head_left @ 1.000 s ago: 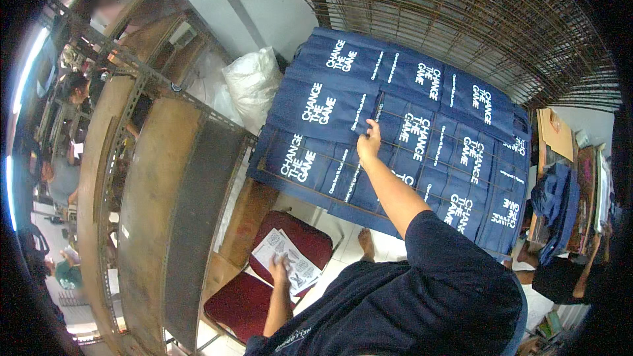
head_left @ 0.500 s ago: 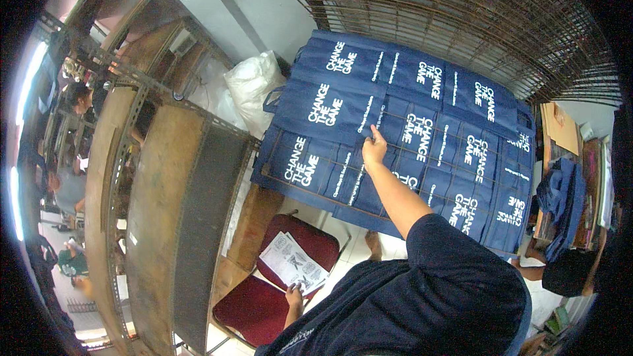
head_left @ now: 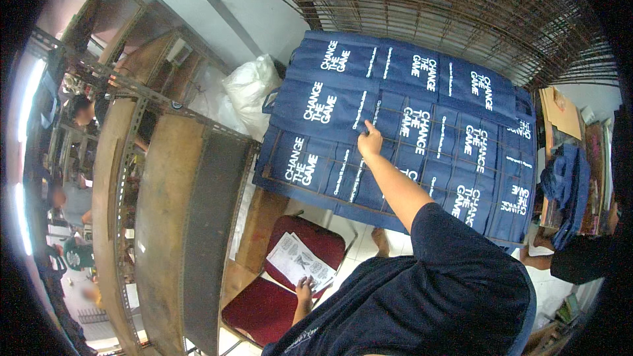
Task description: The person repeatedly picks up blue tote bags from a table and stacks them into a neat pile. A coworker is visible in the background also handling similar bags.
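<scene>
Navy fabric bags (head_left: 316, 102) with white printing lie flat in overlapping rows before me, on and among thin rusty wire grids. My right arm reaches over them. My right hand (head_left: 370, 142) is at the middle of the rows with its index finger stretched out and the other fingers partly curled; whether it touches the fabric I cannot tell. Low and to the left, my left hand (head_left: 304, 289) grips the lower edge of some white printed sheets (head_left: 297, 258) with dark drawings. The sheets show in front of a dark red chair (head_left: 264, 306).
Stacked wire racks (head_left: 422, 0) rise behind the bags. A white plastic sack (head_left: 254, 82) sits at their far left. Metal-framed wooden shelving (head_left: 165, 217) fills the left side, with people beyond it. At the right are brown cardboard (head_left: 560, 113) and hanging navy cloth (head_left: 567, 184).
My right hand has shifted slightly left and away from me over the bags. My left hand and the sheets have moved slightly right in the view, which has itself shifted a little.
</scene>
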The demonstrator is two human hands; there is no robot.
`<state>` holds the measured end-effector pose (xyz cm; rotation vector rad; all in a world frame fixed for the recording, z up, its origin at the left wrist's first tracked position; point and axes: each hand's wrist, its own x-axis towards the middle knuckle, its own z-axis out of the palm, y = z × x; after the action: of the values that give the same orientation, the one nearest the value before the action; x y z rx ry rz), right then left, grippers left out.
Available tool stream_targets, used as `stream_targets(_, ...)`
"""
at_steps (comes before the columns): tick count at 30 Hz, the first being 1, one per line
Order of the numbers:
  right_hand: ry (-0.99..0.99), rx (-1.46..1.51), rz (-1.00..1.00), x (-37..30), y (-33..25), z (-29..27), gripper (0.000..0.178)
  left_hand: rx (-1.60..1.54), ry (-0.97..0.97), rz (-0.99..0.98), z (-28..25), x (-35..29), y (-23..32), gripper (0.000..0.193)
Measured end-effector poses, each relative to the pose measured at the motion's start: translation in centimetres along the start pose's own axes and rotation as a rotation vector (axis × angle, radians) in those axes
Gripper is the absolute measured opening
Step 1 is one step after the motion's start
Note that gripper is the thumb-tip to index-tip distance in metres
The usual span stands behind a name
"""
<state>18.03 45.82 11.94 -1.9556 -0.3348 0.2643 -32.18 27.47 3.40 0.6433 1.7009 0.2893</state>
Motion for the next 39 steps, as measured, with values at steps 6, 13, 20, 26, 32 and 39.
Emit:
stream_targets(6, -0.019, -0.031, 0.031, -0.2, -0.2, 0.1, 0.045, -0.002, 0.017, -0.022, -0.5, -0.2, -1.1, 0.041)
stream_targets(13, 0.020, -0.172, -0.125, -2.2, -1.9, -1.5, 0.045, -0.039, -0.024, 0.007, -0.5, -1.6, -2.2, 0.036)
stream_targets(20, -0.058, 0.251, -0.109, -2.3, -0.9, -14.9, 0.039, 0.049, -0.097, 0.132, 2.4, -1.1, -3.1, 0.040)
stream_targets(26, 0.213, 0.461, -0.026, 0.9, 5.6, -37.1, 0.031, 0.125, -0.399, 0.154, 6.2, 3.5, -6.7, 0.037)
stream_targets(32, 0.843, 0.631, 0.017, -2.8, 16.6, -62.2, 0.034, 0.178, -1.035, 0.079, 13.2, 7.4, -6.1, 0.029)
stream_targets(39, 1.111, 1.026, 0.381, -9.3, 29.1, -78.8, 0.028, 0.571, -0.599, 0.386, 22.0, -5.0, -1.9, 0.023)
